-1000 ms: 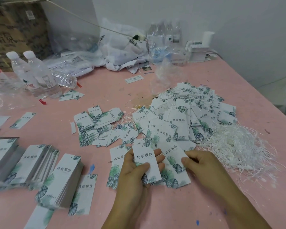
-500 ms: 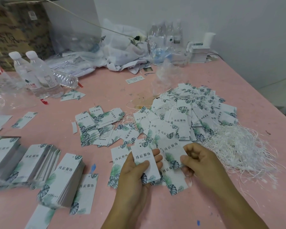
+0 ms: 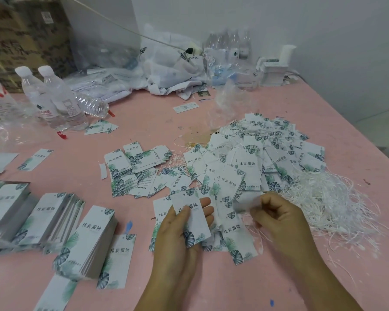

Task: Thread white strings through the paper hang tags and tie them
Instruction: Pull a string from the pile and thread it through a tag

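My left hand [image 3: 177, 241] holds one white paper hang tag [image 3: 194, 221] with green leaf print upright, thumb across its face and fingers behind it. Just to its right, my right hand [image 3: 279, 221] has its fingers curled and pinches a blurred white piece [image 3: 247, 204] that looks like another tag; thin strings trail under this hand. More loose tags [image 3: 236, 241] lie flat beneath both hands. A tangled heap of white strings [image 3: 330, 205] lies right of my right hand. Behind it spreads a big pile of tags with strings [image 3: 267, 153].
Neat stacks of tags [image 3: 92, 241] stand at the left on the pink table [image 3: 155, 122]. A smaller scatter of tags [image 3: 135, 171] lies mid-table. Water bottles [image 3: 54, 97], plastic bags [image 3: 171, 63], a cardboard box [image 3: 20, 37] and a white holder [image 3: 274, 72] line the back.
My right hand has lifted off the flat tags and drawn slightly right, with a blurred white piece now at its fingertips. My left hand keeps holding its tag, raised a little.
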A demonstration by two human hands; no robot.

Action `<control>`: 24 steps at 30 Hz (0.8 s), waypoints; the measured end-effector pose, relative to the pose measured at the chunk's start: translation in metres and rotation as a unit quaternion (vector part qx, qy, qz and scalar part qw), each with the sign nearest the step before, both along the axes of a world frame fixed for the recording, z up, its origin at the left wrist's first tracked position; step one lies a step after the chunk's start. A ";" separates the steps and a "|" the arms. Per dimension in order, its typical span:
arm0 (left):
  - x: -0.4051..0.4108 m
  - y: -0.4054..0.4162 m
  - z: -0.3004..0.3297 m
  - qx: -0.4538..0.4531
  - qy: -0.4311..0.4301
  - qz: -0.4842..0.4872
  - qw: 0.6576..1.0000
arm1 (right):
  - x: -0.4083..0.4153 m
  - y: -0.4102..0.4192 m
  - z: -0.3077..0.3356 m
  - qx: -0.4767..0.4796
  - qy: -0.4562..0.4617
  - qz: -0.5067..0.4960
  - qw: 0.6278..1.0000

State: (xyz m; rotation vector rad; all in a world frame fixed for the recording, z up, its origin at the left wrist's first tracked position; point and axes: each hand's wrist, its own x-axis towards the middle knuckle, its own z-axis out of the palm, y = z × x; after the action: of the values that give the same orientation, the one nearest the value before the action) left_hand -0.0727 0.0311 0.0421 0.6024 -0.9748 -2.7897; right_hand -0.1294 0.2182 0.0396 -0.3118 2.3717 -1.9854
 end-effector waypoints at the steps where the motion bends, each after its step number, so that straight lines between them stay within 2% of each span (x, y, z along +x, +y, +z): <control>1: 0.000 -0.001 0.001 0.004 -0.006 0.002 1.000 | 0.000 0.000 0.001 0.023 -0.030 0.003 0.999; 5: -0.003 -0.008 0.006 0.005 -0.023 0.019 1.000 | -0.001 0.003 -0.002 0.180 -0.075 0.010 0.981; 8: -0.006 -0.014 0.006 0.013 -0.036 0.031 0.999 | 0.004 -0.001 0.001 0.247 -0.099 0.037 0.963; 12: -0.006 -0.022 0.007 0.013 -0.045 0.043 0.998 | 0.007 -0.008 0.008 0.372 -0.089 0.034 0.923; 15: -0.007 -0.027 0.008 0.000 -0.045 0.061 0.997 | 0.011 -0.014 0.014 0.444 0.011 -0.032 0.895; 17: -0.009 -0.029 0.008 -0.008 -0.045 0.071 0.996 | 0.018 -0.026 0.017 0.386 0.134 -0.047 0.911; 18: -0.009 -0.030 0.007 -0.008 -0.045 0.073 0.996 | 0.023 -0.037 0.018 0.354 0.208 -0.020 0.912; 20: -0.008 -0.033 0.008 0.005 -0.045 0.067 0.997 | 0.033 -0.064 0.010 0.325 0.338 0.072 0.880; 22: -0.007 -0.039 0.008 0.022 -0.041 0.063 0.997 | 0.038 -0.087 -0.001 0.346 0.382 0.161 0.842; 24: -0.007 -0.049 0.007 0.022 -0.034 0.079 0.996 | 0.039 -0.100 -0.011 0.400 0.367 0.201 0.816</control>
State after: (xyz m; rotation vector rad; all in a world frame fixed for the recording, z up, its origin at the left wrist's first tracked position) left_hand -0.0797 -0.0181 0.0491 0.7515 -0.8391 -2.6737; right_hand -0.0904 0.1177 0.0288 -1.5518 2.8953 -0.5893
